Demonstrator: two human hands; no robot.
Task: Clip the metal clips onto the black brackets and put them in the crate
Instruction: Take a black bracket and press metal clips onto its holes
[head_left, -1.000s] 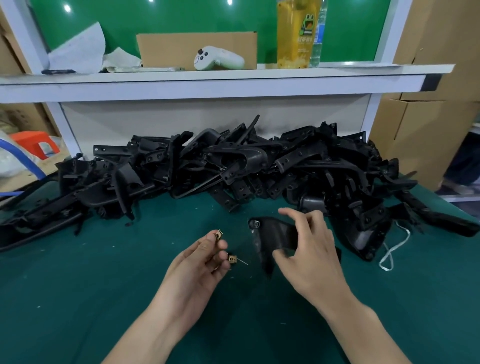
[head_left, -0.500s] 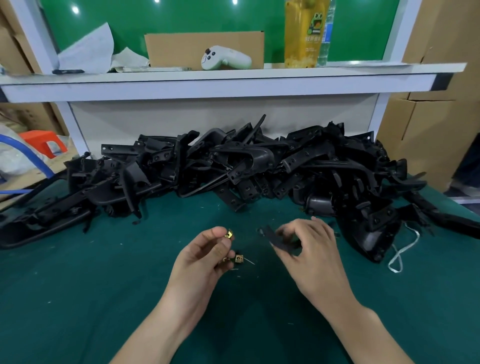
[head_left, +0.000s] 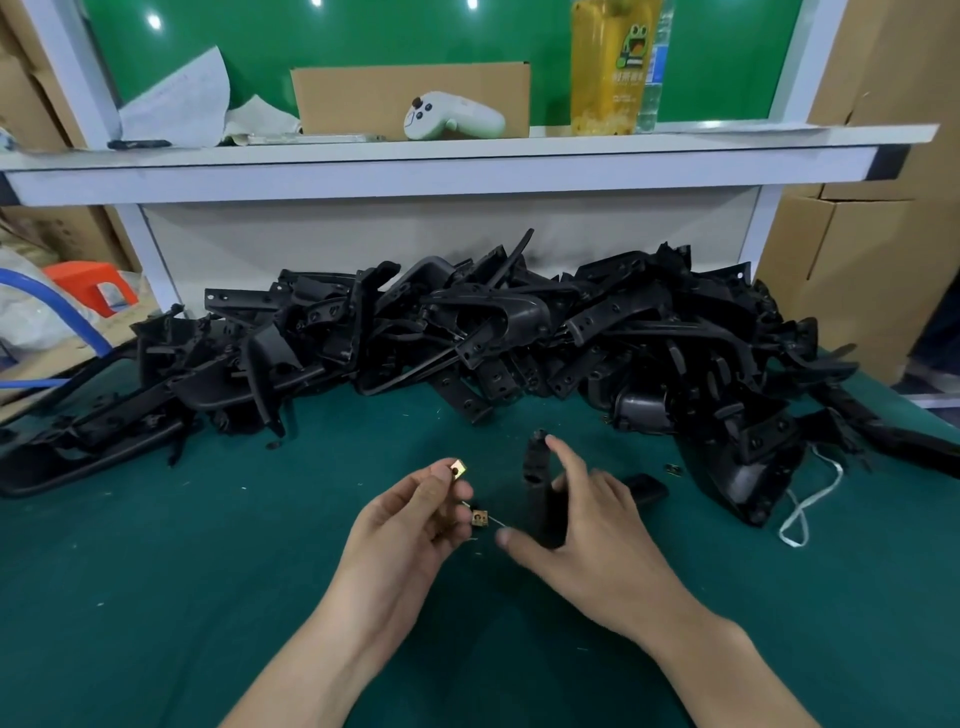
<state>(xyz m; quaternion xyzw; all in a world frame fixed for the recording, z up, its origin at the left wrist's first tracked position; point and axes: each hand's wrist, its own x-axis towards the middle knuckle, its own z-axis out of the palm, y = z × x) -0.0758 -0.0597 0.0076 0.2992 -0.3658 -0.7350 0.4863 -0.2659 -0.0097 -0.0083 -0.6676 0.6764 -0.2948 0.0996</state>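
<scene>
My left grip (head_left: 410, 525) pinches a small shiny gold metal clip (head_left: 457, 470) and holds a second gold clip (head_left: 479, 517) lower down. My right grip (head_left: 587, 525) is closed round one black plastic bracket (head_left: 540, 483), held upright over the green counter (head_left: 156, 571). I think no clip is on it yet. The big pile of black brackets (head_left: 519, 332) waits behind. I see no crate, so I think nearly all the work is left.

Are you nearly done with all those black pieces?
Not nearly. Done: nothing finished shows, and no crate is in view. In hand: the left hand pinches a metal clip, with a second clip at its lower fingers, while the right hand holds one black bracket upright, no clip visible on it. Left: the big pile of brackets behind, on the table.
</scene>
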